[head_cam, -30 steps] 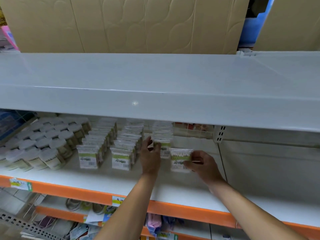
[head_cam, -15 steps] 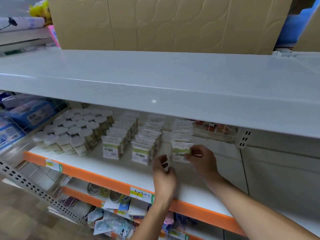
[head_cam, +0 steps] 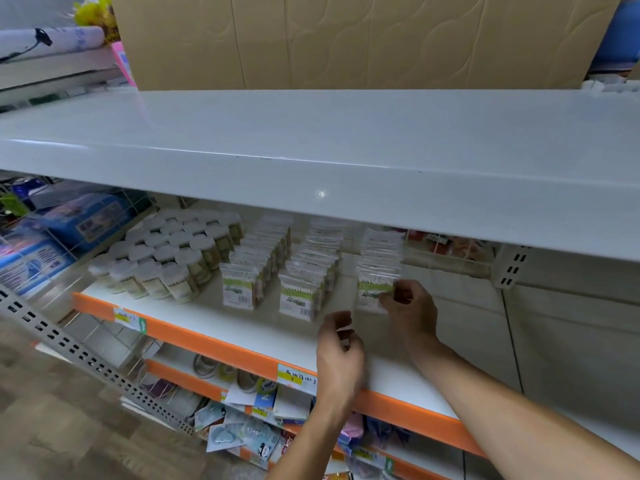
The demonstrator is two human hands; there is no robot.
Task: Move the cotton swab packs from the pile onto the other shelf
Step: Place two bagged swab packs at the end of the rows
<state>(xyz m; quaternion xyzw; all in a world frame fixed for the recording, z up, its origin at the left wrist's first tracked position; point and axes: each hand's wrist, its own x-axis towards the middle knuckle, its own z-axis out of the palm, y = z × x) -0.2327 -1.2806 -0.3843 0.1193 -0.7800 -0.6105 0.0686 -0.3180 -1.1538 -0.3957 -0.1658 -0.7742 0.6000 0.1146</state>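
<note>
Since the earlier frames the left hand point(head_cam: 337, 351) has come back from the rows of packs to the front edge of the shelf point(head_cam: 242, 332), and the right hand point(head_cam: 410, 308) has carried its cotton swab pack point(head_cam: 372, 292) to the front of the right row point(head_cam: 381, 251). Now the grip of the right hand is clamped on this pack: thumb and fingers pinch its right side, and the pack stands upright on the shelf at the front end of that row, touching the pack behind it. The left hand hovers over the orange front edge point(head_cam: 214, 344) with fingers loosely curled and holding nothing; it is a little blurred. To the left stand two more rows of the same packs, the middle row point(head_cam: 304, 275) and the left row point(head_cam: 254, 268), each running from the front toward the back of the shelf. Farther left, near the left end of the shelf, a group of round jars with white lids point(head_cam: 166, 251) stands close together. Above everything lies a white upper shelf point(head_cam: 311, 161), with cardboard point(head_cam: 346, 39) behind it.
</note>
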